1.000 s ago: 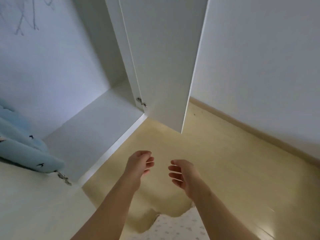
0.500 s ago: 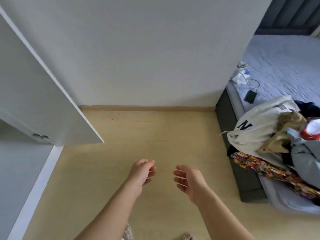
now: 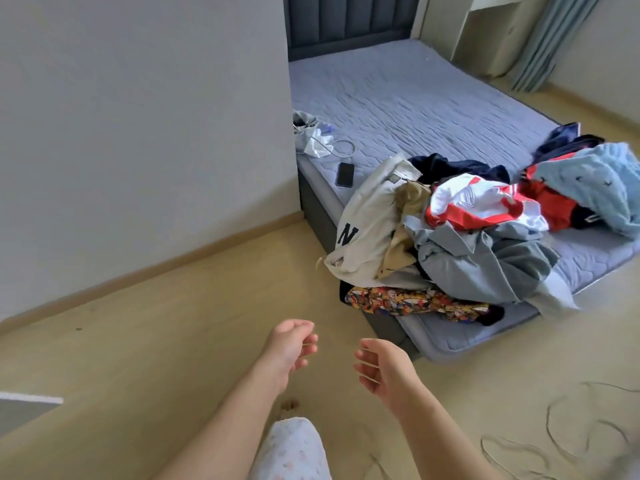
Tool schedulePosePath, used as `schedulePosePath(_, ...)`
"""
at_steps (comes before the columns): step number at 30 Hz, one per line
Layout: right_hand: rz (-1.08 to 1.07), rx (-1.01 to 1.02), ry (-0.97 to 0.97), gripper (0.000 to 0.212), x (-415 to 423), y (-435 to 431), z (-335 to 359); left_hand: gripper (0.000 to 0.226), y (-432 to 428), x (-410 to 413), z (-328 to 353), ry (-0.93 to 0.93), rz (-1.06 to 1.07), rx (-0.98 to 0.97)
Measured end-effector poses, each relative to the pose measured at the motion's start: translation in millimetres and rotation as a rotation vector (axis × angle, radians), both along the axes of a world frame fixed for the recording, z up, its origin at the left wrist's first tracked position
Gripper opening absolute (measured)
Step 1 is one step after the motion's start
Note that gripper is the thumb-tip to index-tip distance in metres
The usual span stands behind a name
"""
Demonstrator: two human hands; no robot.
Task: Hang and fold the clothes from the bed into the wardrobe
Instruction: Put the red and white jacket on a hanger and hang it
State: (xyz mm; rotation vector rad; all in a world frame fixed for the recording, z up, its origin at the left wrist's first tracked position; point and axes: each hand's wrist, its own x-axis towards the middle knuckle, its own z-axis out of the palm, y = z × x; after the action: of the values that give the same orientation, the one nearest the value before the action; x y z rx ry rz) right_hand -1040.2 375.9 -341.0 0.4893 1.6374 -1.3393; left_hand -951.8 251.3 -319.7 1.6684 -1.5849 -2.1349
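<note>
Lilac-grey quilted mattress on a dark upholstered bed (image 3: 398,98). Head view only.

- Loose heap of mixed clothes (image 3: 467,244) lies on the bed's near corner and spills over its edge.
- On the heap's left side a cream sweatshirt with a dark letter N (image 3: 367,220) hangs down the bed's side.
- Red-and-white garment (image 3: 481,202) on top; pale blue cloth with small dark bird prints (image 3: 595,181) at the far right of the bed.
- Crumpled grey shirt (image 3: 485,265) at the front; under it a multicoloured printed garment (image 3: 415,303) along the bed's edge.
- Black phone (image 3: 345,174) flat on the bed, between the heap and the headboard.
- Left hand (image 3: 287,351) and right hand (image 3: 384,368) hover over the pale floor, just short of the bed's corner. Palms face each other, hands apart, fingers loosely curled, both empty. Neither touches the clothes.
</note>
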Motion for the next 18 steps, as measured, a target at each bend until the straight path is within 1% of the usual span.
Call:
schedulePosePath(5, -0.112, 0.001, -0.007, 0.009, -56, -14, -3, 0.012, -21, -68, -7, -0.012, -0.109, -0.012)
schedulePosePath(9, -0.193, -0.025, -0.005, 0.009, -114, -49, 1, 0.012, -59, -135, -10, -0.013, -0.185, -0.003)
schedulePosePath(13, -0.264, -0.037, -0.019, 0.009, -176, -91, 13, 0.011, -107, -204, -7, -0.042, -0.257, -0.042)
schedulePosePath(18, -0.336, -0.022, 0.005, 0.009, -239, -115, 18, 0.012, -131, -278, -6, -0.055, -0.356, -0.050)
